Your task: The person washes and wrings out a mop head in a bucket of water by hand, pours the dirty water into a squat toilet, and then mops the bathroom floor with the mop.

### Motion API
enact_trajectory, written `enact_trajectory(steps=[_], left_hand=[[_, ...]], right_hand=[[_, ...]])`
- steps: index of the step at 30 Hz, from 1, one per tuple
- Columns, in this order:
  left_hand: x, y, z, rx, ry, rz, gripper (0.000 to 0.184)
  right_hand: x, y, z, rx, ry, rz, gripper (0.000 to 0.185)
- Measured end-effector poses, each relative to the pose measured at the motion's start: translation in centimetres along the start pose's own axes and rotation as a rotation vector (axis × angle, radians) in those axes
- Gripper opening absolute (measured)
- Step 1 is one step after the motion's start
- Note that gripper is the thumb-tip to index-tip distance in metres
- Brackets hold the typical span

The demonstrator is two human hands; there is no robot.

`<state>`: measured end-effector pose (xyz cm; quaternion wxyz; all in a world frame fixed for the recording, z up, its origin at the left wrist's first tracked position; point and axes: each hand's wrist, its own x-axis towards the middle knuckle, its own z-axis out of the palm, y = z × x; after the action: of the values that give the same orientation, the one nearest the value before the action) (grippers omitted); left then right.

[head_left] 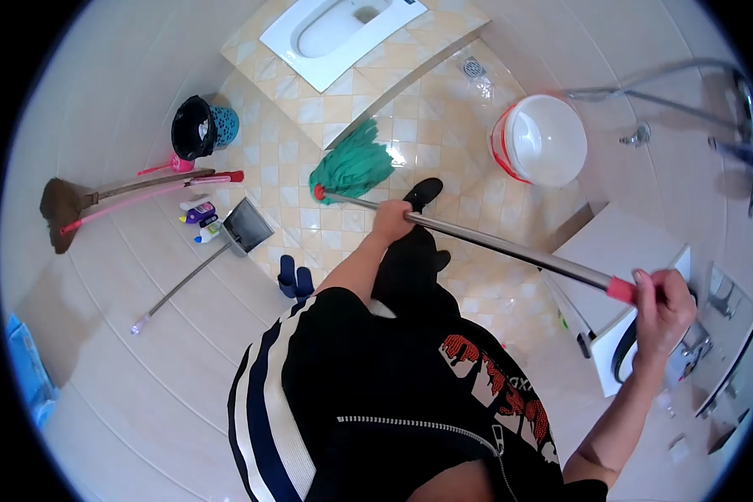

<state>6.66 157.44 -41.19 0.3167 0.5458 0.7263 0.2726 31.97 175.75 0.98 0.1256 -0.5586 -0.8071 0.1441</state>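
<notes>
A mop with a steel pole (510, 248) slants across the view, its green strands (356, 163) spread on the tiled floor against the raised step. My left hand (391, 222) is wrapped round the lower part of the pole, a short way above the red collar (319, 192). Near the other end, at the red grip (621, 289), my right hand (665, 309) is closed on the pole's top. The fingers of my right hand partly cover that end.
A squat toilet (343, 38) is set in the step. Right of me stands a white bucket (547, 140). At left are a bin (195, 127), a broom (69, 214), a dustpan (247, 226), cleaner bottles (198, 213) and blue slippers (294, 278). A sink (627, 347) is by my right arm.
</notes>
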Motion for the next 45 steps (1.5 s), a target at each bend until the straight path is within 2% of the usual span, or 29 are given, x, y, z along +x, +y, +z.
enact_trajectory(steps=[3, 6, 10, 12, 14, 16, 18, 21, 22, 23, 26, 27, 28, 30, 34, 39, 44, 45], left_hand=[[-3.9, -0.3, 0.7, 0.045, 0.071, -0.077, 0.026], [-6.4, 2.9, 4.2, 0.058, 0.144, -0.095, 0.019], [-7.1, 10.5, 6.3, -0.117, 0.153, -0.036, 0.002], [-6.7, 13.4, 8.6, -0.157, 0.204, -0.03, 0.015], [-6.1, 16.3, 10.1, -0.171, 0.265, 0.09, 0.02], [-5.5, 19.2, 11.8, -0.202, 0.337, 0.166, 0.019], [-5.0, 21.3, 14.3, -0.259, 0.373, 0.243, 0.017], [-4.3, 24.0, 17.6, -0.397, 0.332, 0.365, 0.018], [-4.3, 24.7, 18.5, -0.361, 0.275, 0.35, 0.018], [-4.3, 25.4, 19.6, -0.334, 0.21, 0.335, 0.017], [-5.8, 28.9, 22.2, -0.377, 0.082, 0.46, 0.021], [-5.8, 29.1, 25.2, -0.368, 0.024, 0.488, 0.02], [-6.8, 29.9, 26.5, -0.36, -0.099, 0.496, 0.02], [-9.2, 31.2, 28.9, -0.334, -0.339, 0.505, 0.019], [-13.1, 32.1, 35.3, -0.251, -0.612, 0.726, 0.02], [-18.1, 31.9, 40.1, -0.166, -0.96, 0.918, 0.018], [-23.6, 31.3, 41.7, -0.146, -1.303, 0.993, 0.019], [-24.2, 31.0, 41.7, -0.155, -1.369, 0.997, 0.02]], right_hand=[[-2.6, 1.6, 0.9, 0.023, -0.011, -0.165, 0.025], [-4.6, 3.4, -2.1, 0.011, 0.02, -0.285, 0.025], [-9.7, 4.5, -9.0, -0.119, 0.089, -0.387, 0.015], [-12.4, 5.1, -12.2, -0.253, 0.079, -0.313, 0.014], [-15.0, 6.3, -14.7, -0.295, 0.089, -0.349, 0.019], [-18.3, 6.6, -17.4, -0.299, -0.002, -0.214, 0.021], [-22.7, 8.1, -17.3, -0.365, 0.276, -0.161, 0.034], [-25.4, 8.1, -16.9, -0.323, 0.394, -0.233, 0.038], [-25.4, 7.7, -16.8, -0.266, 0.418, -0.286, 0.04], [-26.4, 7.6, -16.8, -0.296, 0.422, -0.237, 0.042], [-30.7, 7.6, -17.7, -0.372, 0.431, -0.101, 0.042], [-31.2, 9.5, -16.8, -0.385, 0.462, -0.065, 0.042], [-32.5, 9.6, -16.9, -0.41, 0.497, -0.033, 0.042], [-35.5, 9.6, -17.6, -0.508, 0.487, 0.091, 0.042], [-38.7, 9.4, -16.5, -0.629, 0.486, 0.42, 0.043], [-42.0, 7.6, -14.9, -0.795, 0.371, 0.728, 0.042], [-42.3, 5.3, -15.4, -0.799, 0.234, 1.004, 0.038], [-41.9, 5.1, -15.7, -0.803, 0.175, 1.073, 0.031]])
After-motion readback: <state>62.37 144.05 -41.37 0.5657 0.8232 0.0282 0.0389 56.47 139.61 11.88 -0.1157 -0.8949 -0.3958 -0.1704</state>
